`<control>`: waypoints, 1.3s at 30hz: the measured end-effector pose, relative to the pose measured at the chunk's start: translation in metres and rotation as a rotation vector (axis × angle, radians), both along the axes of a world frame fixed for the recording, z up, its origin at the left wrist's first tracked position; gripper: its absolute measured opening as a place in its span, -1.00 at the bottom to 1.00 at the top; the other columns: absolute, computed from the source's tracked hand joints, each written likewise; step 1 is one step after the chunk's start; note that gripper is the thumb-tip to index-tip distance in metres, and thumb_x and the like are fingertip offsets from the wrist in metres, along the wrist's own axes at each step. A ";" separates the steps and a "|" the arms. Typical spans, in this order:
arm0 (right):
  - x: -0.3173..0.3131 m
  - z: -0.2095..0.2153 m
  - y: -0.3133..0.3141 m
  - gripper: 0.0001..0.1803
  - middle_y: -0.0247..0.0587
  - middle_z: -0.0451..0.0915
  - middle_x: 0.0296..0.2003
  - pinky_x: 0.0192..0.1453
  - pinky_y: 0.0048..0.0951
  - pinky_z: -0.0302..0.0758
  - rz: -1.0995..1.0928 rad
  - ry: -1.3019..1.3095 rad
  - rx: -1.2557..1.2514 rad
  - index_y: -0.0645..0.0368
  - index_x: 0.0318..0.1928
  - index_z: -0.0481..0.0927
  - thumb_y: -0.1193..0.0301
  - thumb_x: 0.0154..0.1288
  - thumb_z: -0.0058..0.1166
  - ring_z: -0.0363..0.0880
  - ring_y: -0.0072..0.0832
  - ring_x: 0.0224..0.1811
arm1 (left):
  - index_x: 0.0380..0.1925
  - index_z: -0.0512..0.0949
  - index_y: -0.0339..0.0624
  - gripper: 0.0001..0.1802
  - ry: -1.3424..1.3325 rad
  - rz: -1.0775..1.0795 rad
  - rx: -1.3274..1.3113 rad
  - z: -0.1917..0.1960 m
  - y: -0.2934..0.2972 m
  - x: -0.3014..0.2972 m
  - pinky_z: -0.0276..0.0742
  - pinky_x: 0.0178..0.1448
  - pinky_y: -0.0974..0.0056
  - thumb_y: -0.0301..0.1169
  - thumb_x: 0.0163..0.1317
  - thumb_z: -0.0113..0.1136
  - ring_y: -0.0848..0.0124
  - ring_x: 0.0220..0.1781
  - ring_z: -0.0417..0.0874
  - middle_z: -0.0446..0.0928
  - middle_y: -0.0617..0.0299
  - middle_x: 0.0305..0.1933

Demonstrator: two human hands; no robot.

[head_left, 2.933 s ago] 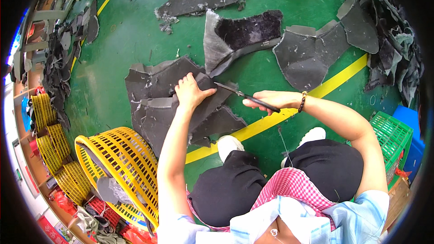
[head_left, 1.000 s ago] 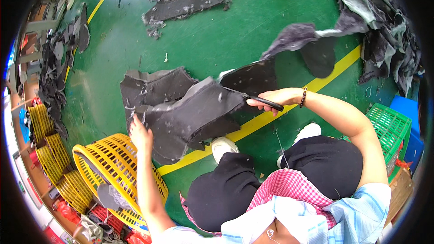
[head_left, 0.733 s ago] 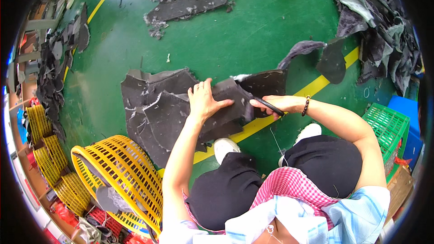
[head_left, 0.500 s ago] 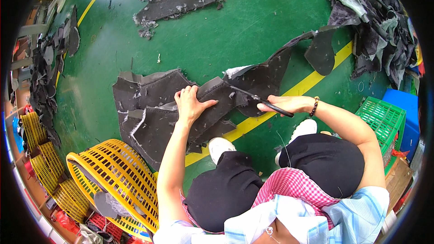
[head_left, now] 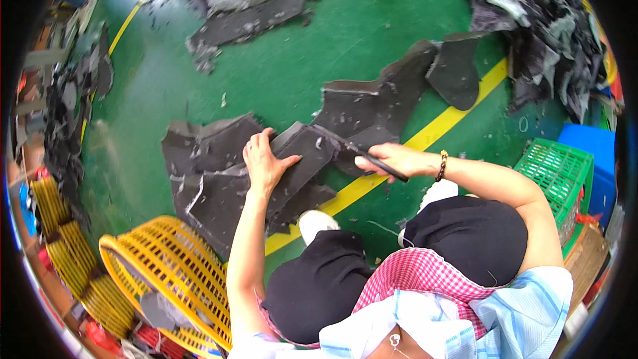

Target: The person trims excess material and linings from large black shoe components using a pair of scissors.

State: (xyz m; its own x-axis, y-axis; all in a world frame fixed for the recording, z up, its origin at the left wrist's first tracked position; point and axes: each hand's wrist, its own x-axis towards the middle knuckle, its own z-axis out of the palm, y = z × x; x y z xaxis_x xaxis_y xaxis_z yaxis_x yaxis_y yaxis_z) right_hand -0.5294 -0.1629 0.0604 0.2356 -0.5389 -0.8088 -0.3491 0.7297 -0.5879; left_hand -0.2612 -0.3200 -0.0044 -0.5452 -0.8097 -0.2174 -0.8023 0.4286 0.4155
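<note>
Dark grey fabric pieces (head_left: pixel 229 201) with fuzzy, frayed edges lie on the floor in front of me. My left hand (head_left: pixel 264 161) presses down on them, thumb and fingers spread. Black-handled scissors (head_left: pixel 397 172) are gripped in my right hand (head_left: pixel 392 161). Their blades point up and left and reach the edge of the fabric beside my left hand. Beyond the blades, another stretch of the dark fabric (head_left: pixel 355 108) runs up and right toward a rounded flap (head_left: pixel 456 78). Whether that stretch is fully separate from the held part, I cannot tell.
A yellow plastic basket (head_left: pixel 159 246) leans at my left, scraps inside. Heaped grey offcuts (head_left: pixel 551 40) rise at far right; more scraps (head_left: pixel 256 16) lie ahead. A green crate (head_left: pixel 555 166) and blue bin (head_left: pixel 591 149) stand right. A yellow line (head_left: pixel 425 136) crosses the green floor.
The fabric stretch beyond the scissors now lies flatter and more spread out, where it was raised and folded. Both hands and the scissors sit slightly further left in view, as the view shifted.
</note>
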 end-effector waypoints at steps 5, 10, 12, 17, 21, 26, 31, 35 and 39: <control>-0.007 -0.001 0.018 -0.51 -0.35 0.38 -0.53 -0.33 -0.45 0.40 -0.645 0.060 -0.382 0.17 -0.38 0.34 0.00 0.25 0.16 0.39 -0.58 -0.44 | 0.37 0.08 -0.12 0.26 0.203 -0.218 0.043 0.007 -0.014 -0.104 0.01 0.47 -0.05 0.05 -0.35 0.54 -0.01 0.51 -0.02 0.11 -0.11 0.42; -0.095 -0.050 -0.002 -0.63 -0.35 0.52 -0.45 -0.26 -0.49 0.45 -0.984 0.513 -0.712 0.21 -0.21 0.43 0.21 0.19 0.25 0.49 -0.59 -0.39 | -0.45 0.55 -0.25 -0.72 0.286 -0.582 0.329 0.000 0.005 -0.190 0.49 -0.11 0.09 -0.31 -0.09 0.38 0.11 -0.23 0.59 0.57 0.00 -0.33; -0.139 -0.039 0.004 -0.62 -0.17 0.56 -0.44 -0.28 -0.32 0.48 -0.929 0.897 -0.682 0.22 -0.22 0.40 0.20 0.19 0.22 0.57 -0.36 -0.42 | -0.54 0.38 -0.28 -0.83 0.509 -0.487 0.791 0.036 0.058 -0.201 0.37 -0.35 0.28 -0.47 0.00 0.18 0.48 -0.47 0.38 0.35 0.13 -0.58; -0.155 -0.064 0.018 -0.63 -0.01 0.59 -0.44 -0.27 -0.15 0.47 -0.671 0.842 -0.619 0.20 -0.25 0.39 0.16 0.20 0.16 0.60 -0.07 -0.36 | -0.40 0.31 -0.26 -0.75 0.419 -0.387 0.641 0.109 0.012 -0.097 0.33 -0.25 0.30 -0.48 0.05 0.21 0.44 -0.35 0.29 0.28 0.21 -0.49; -0.079 -0.045 -0.008 -0.51 -0.03 0.59 -0.50 -0.29 -0.16 0.46 -0.268 0.603 -0.461 0.17 -0.31 0.44 -0.03 0.13 0.17 0.62 -0.10 -0.37 | -0.43 0.25 -0.22 -0.73 0.011 -0.260 0.534 0.142 -0.035 -0.004 0.30 -0.35 0.23 -0.59 0.05 0.21 0.34 -0.47 0.26 0.28 0.08 -0.55; -0.016 -0.029 -0.037 -0.32 -0.21 0.52 -0.59 -0.37 -0.28 0.45 -0.072 0.117 -0.374 0.19 -0.46 0.47 -0.26 0.04 0.16 0.54 -0.35 -0.51 | -0.43 0.29 -0.21 -0.70 -0.197 -0.155 0.265 0.104 -0.067 0.108 0.34 -0.34 0.11 -0.57 -0.02 0.27 -0.02 -0.43 0.45 0.38 -0.02 -0.52; 0.010 0.002 -0.014 -0.25 -0.48 0.34 -0.63 -0.53 -0.66 0.38 -0.055 -0.371 0.261 0.09 -0.38 0.42 -0.43 0.09 -0.08 0.35 -0.71 -0.66 | -0.37 0.30 -0.20 -0.67 -0.162 -0.057 0.214 0.072 -0.051 0.130 0.38 -0.28 0.07 -0.54 -0.02 0.30 -0.08 -0.33 0.52 0.45 -0.03 -0.47; 0.006 0.015 0.005 -0.24 -0.48 0.35 -0.59 -0.52 -0.68 0.37 -0.119 -0.241 0.291 0.10 -0.29 0.42 -0.43 0.10 -0.09 0.35 -0.73 -0.64 | -0.37 0.29 -0.20 -0.67 -0.070 -0.040 0.233 0.075 -0.052 0.128 0.38 -0.28 0.09 -0.55 -0.02 0.29 -0.09 -0.35 0.51 0.43 -0.05 -0.49; 0.008 0.006 -0.003 -0.19 -0.41 0.35 -0.59 -0.52 -0.54 0.38 -0.160 -0.023 0.145 0.18 -0.37 0.44 -0.44 0.09 -0.08 0.36 -0.59 -0.62 | -0.35 0.30 -0.21 -0.69 -0.068 -0.152 0.174 0.054 -0.054 0.107 0.40 -0.26 0.06 -0.50 0.01 0.28 -0.12 -0.30 0.54 0.48 -0.07 -0.44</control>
